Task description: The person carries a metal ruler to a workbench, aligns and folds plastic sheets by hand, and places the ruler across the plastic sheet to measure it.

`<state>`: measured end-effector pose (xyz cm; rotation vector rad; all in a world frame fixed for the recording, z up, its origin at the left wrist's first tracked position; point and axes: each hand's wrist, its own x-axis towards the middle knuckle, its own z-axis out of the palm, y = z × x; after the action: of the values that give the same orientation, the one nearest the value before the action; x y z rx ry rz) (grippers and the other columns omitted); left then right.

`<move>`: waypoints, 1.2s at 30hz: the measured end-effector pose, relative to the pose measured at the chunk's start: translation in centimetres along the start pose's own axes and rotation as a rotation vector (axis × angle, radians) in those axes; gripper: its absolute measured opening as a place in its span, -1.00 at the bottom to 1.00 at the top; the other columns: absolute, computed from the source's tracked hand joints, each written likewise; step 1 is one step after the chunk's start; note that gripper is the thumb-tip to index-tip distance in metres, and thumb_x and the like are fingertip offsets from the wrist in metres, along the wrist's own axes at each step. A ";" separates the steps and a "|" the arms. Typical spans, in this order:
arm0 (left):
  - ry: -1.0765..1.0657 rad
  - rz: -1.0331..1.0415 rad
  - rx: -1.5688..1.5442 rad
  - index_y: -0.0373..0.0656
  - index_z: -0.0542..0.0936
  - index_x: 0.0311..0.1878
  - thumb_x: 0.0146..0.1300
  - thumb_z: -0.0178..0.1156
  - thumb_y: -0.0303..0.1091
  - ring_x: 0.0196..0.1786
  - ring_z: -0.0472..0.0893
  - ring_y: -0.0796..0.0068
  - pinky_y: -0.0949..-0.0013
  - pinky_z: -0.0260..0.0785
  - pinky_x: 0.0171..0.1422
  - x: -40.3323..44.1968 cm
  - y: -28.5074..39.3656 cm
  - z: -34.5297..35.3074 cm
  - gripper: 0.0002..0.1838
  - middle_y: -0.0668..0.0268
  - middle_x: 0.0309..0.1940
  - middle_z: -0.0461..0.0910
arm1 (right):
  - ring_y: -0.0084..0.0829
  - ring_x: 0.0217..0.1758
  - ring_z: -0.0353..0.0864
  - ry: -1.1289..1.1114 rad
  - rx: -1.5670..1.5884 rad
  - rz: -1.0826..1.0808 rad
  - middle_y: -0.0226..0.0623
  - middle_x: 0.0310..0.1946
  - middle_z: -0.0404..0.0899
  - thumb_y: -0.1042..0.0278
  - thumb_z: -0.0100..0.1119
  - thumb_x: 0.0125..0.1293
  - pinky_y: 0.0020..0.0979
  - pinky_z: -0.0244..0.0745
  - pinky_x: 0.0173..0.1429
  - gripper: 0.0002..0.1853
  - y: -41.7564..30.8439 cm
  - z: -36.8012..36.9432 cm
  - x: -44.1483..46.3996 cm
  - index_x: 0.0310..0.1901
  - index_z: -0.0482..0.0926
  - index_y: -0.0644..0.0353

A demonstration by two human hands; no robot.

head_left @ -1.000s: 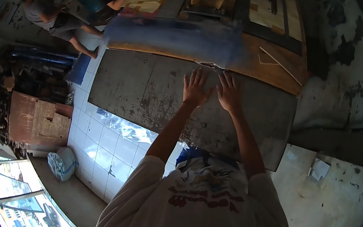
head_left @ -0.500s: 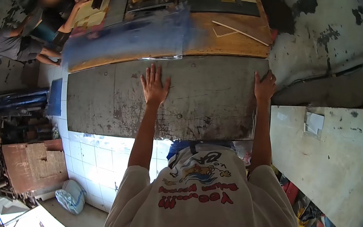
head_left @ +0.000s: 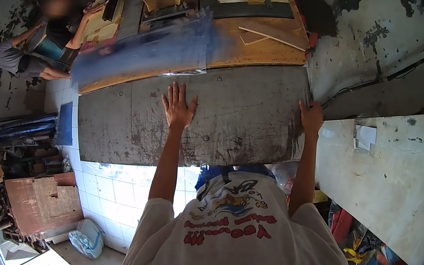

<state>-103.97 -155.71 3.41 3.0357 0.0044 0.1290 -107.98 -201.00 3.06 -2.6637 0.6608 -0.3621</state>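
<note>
A worn grey board (head_left: 138, 117) with scratches and dark stains lies across the front of the work table. My left hand (head_left: 177, 110) rests flat on its middle, palm down with the fingers spread. At the board's right edge is my right hand (head_left: 310, 118), thumb on the top face and fingers bent over the side. The undersides of those fingers are hidden. Beyond the board, a crumpled clear-blue plastic sheet (head_left: 142, 52) covers part of the wooden tabletop (head_left: 234, 49).
Thin wood strips (head_left: 274, 37) lie on the tabletop. A pale panel (head_left: 390, 174) stands at right, above cluttered goods. Two people work at the far left. Scrap wood (head_left: 43, 198) and a tied white sack (head_left: 86, 238) sit at lower left on the tiled floor.
My right hand has slid toward me along the board's right edge, its fingers now more bent. My left hand stays flat on the board. The view has shifted slightly.
</note>
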 end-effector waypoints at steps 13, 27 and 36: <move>-0.044 -0.016 -0.011 0.03 0.05 0.50 0.35 -0.18 0.27 0.57 -0.18 0.18 -0.07 -0.44 0.57 -1.0 0.3 0.2 -0.22 0.24 0.53 -0.11 | 0.07 -0.22 0.61 -0.097 0.053 0.223 -0.05 -0.37 0.64 -0.34 0.11 0.19 -0.01 0.44 -0.20 -0.40 0.2 -1.9 -1.3 -0.31 0.65 0.17; -0.070 0.278 -0.124 0.09 0.11 0.48 0.35 -0.17 0.20 0.57 -0.16 0.21 -0.03 -0.40 0.58 2.7 5.7 0.6 -0.30 0.24 0.53 -0.12 | 0.04 -0.14 0.63 0.056 0.060 0.180 -0.08 -0.29 0.67 -0.37 0.07 0.20 0.00 0.47 -0.12 -0.40 1.8 0.3 -1.0 -0.26 0.65 0.12; -0.094 0.234 -0.142 0.11 0.02 0.50 0.37 -0.25 0.29 0.57 -0.20 0.26 0.05 -0.43 0.61 -0.3 5.7 0.0 -0.25 0.28 0.54 -0.16 | 0.01 -0.15 0.65 0.019 0.042 0.197 -0.09 -0.31 0.67 -0.37 0.09 0.19 -0.04 0.50 -0.12 -0.38 2.5 -1.1 -3.1 -0.29 0.67 0.16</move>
<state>-104.23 -161.36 3.95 2.8862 -0.3520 0.0036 -112.01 -201.86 2.48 -2.5307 0.9030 -0.3420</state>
